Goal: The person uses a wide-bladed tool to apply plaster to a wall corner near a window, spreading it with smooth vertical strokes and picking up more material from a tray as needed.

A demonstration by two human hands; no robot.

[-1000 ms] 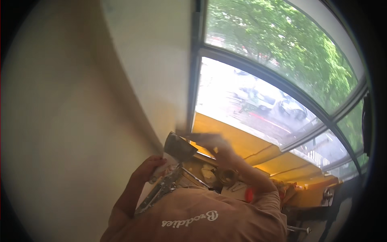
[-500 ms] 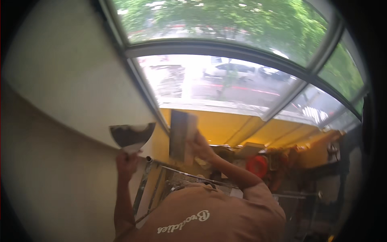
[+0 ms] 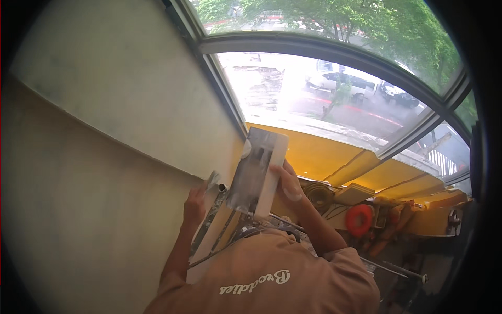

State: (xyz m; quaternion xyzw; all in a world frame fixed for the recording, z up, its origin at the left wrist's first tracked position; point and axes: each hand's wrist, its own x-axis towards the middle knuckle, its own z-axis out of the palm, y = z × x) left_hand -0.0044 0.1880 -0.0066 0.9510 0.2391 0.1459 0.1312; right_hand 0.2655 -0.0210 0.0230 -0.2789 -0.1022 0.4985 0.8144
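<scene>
My left hand (image 3: 195, 205) is closed around the handle of a putty knife (image 3: 213, 180), whose blade shows nearly edge-on, close to the wall's lower edge. In my right hand (image 3: 288, 183) is a plastering trowel (image 3: 255, 170), held up in front of my chest. Its broad rectangular face is grey and smeared, with a pale strip along the side where my fingers grip. The putty knife's blade stands just left of the trowel, apart from it as far as I can see. My right hand's thumb side shows; its other fingers are partly hidden behind the trowel.
A pale wall (image 3: 120, 78) rises on the left, meeting a framed window (image 3: 334, 99). Below the window runs a yellow panel (image 3: 319, 157). Metal scaffold tubing (image 3: 209, 220) stands by my left forearm. At right lie a red ring-shaped object (image 3: 358, 220) and a coiled hose (image 3: 319, 194).
The putty knife has turned from broadside to nearly edge-on and come closer to the trowel. The trowel now shows more of its smeared face. The whole view has shifted.
</scene>
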